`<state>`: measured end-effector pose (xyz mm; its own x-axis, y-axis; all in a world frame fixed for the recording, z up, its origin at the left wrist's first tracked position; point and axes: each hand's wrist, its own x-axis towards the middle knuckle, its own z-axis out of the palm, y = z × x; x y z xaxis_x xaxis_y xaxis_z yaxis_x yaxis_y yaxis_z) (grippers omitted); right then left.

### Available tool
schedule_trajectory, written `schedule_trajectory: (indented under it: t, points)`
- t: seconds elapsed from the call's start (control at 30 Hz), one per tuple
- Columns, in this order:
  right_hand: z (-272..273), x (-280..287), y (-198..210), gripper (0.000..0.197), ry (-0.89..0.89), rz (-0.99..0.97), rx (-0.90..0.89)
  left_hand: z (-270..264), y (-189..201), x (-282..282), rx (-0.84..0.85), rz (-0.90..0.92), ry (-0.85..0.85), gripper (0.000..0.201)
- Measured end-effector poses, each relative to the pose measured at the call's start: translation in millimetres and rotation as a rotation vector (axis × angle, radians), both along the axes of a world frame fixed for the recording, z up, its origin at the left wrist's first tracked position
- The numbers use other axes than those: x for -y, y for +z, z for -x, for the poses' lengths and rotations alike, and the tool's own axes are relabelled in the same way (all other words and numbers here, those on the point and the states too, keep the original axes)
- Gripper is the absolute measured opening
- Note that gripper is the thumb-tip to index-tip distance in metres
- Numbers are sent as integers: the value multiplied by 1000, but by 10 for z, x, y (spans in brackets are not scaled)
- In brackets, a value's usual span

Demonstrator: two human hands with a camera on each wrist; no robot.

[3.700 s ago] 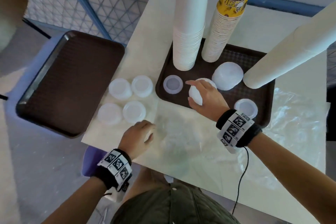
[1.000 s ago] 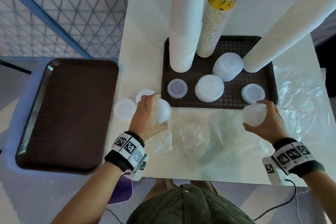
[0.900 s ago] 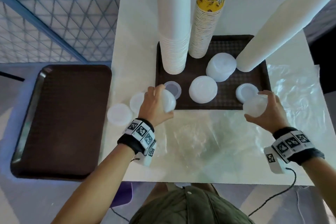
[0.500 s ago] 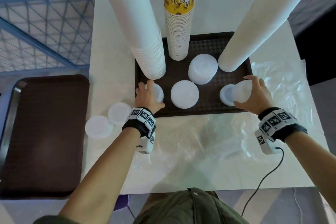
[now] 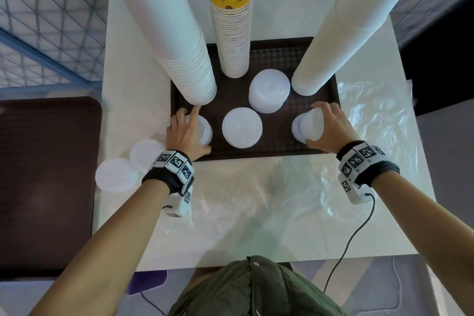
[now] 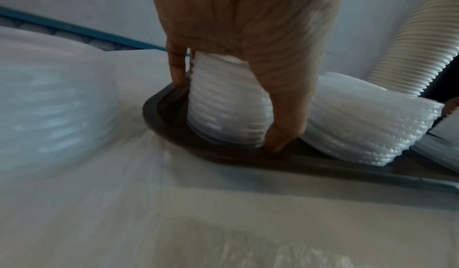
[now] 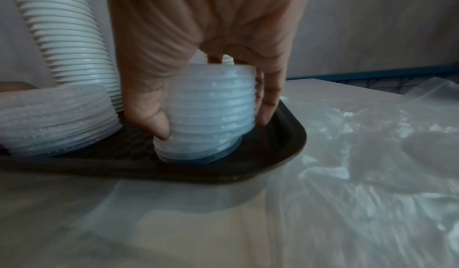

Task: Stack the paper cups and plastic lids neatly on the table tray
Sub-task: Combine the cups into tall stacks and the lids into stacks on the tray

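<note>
A brown tray [image 5: 256, 154] on the white table carries three tall cup stacks: white at the left [image 5: 166, 33], yellow-printed in the middle [image 5: 230, 20], white at the right [image 5: 346, 28]. Two lid stacks [image 5: 242, 128] [image 5: 269, 91] stand between them. My left hand [image 5: 198, 128] [image 6: 226, 113] grips a ribbed stack of clear lids [image 5: 207, 132] [image 6: 223, 103] from above, its base on the tray's left front corner [image 6: 159, 119]. My right hand [image 5: 314, 123] [image 7: 213, 121] grips another lid stack [image 5: 302, 126] [image 7: 211, 111], set slightly askew on lids [image 7: 198, 153] at the right front corner [image 7: 285, 150].
Two more lid stacks [image 5: 145, 154] [image 5: 115, 174] stand on the table left of the tray. A second brown tray [image 5: 46, 187] lies on a seat further left. Crumpled clear plastic wrap [image 5: 282, 200] covers the table's front and right. A blue mesh railing [image 5: 51, 33] runs behind.
Both hands carried their lid stacks forward from over the table's front onto the tray, left to the left front corner, right onto the lids at the right front.
</note>
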<state>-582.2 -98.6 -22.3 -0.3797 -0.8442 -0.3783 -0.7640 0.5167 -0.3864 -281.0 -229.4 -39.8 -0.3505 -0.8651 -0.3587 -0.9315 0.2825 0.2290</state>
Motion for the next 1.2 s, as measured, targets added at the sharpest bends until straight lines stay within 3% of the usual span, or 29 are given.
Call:
schedule_trajectory:
  t: [0.63,1.2]
  points:
    - [-94,128,-9,86,222,-122,-126,-57,-16,-52,-40,-5,-38,96]
    - [-79,223,58,83,189,-160,-184,-59,-44,-33,-13,-24,-55,93]
